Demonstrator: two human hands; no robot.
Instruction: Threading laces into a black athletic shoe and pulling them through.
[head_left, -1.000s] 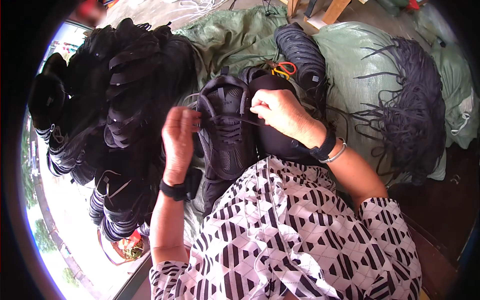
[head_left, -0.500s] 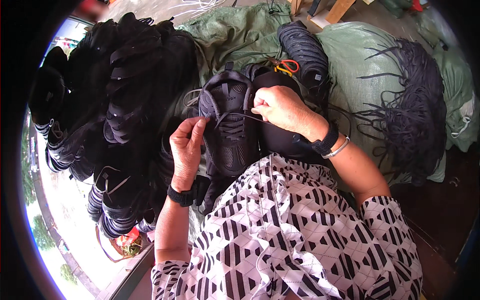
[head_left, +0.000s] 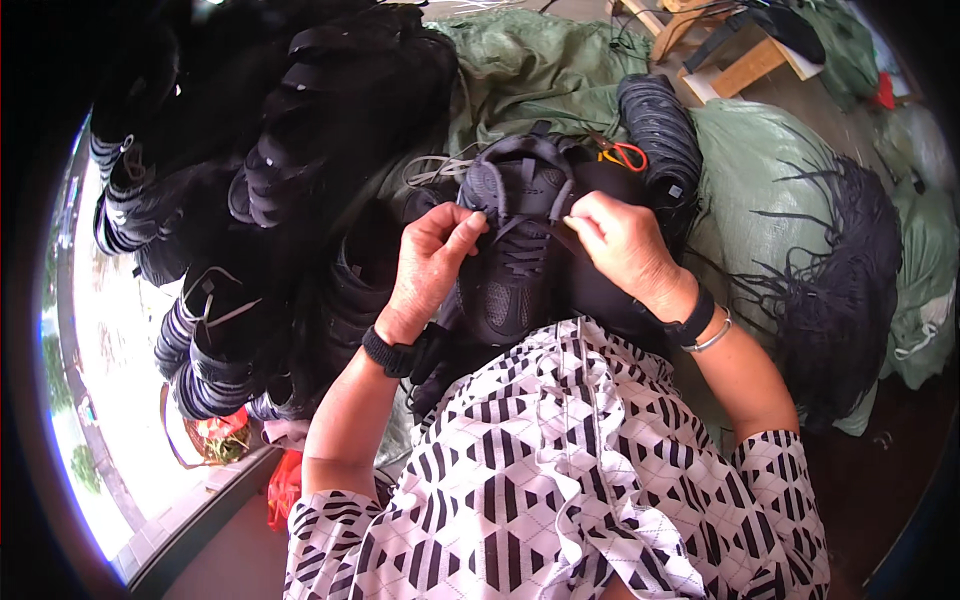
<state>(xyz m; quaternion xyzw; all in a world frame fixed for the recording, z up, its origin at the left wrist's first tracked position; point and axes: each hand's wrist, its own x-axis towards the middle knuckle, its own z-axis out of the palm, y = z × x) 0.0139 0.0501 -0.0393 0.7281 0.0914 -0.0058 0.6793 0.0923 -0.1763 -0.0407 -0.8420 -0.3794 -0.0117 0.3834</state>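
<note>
A black sneaker [head_left: 498, 306] rests in front of me, toe toward me, with black shoelace [head_left: 524, 252] criss-crossed over its tongue. My left hand [head_left: 432, 258] is closed in a pinch at the upper eyelets on the shoe's left side. The lace there is mostly covered by the fingertips. On the other side, my right hand [head_left: 632, 250] pinches close to the right collar edge, with a thin dark strand of lace at its fingers. Both wrists wear black bands.
Stacked black shoes [head_left: 330, 130] fill the left side. A bundle of dark laces [head_left: 840, 290] lies on green sacking [head_left: 745, 150] at the right. Orange-handled scissors [head_left: 628, 156] sit beyond the sneaker, beside a row of nested black shoes [head_left: 660, 135]. A wooden stool [head_left: 750, 65] stands behind.
The lace stretched across the shoe from my right hand no longer shows as a long line. My right hand now sits lower, by the right collar. The whole view has shifted.
</note>
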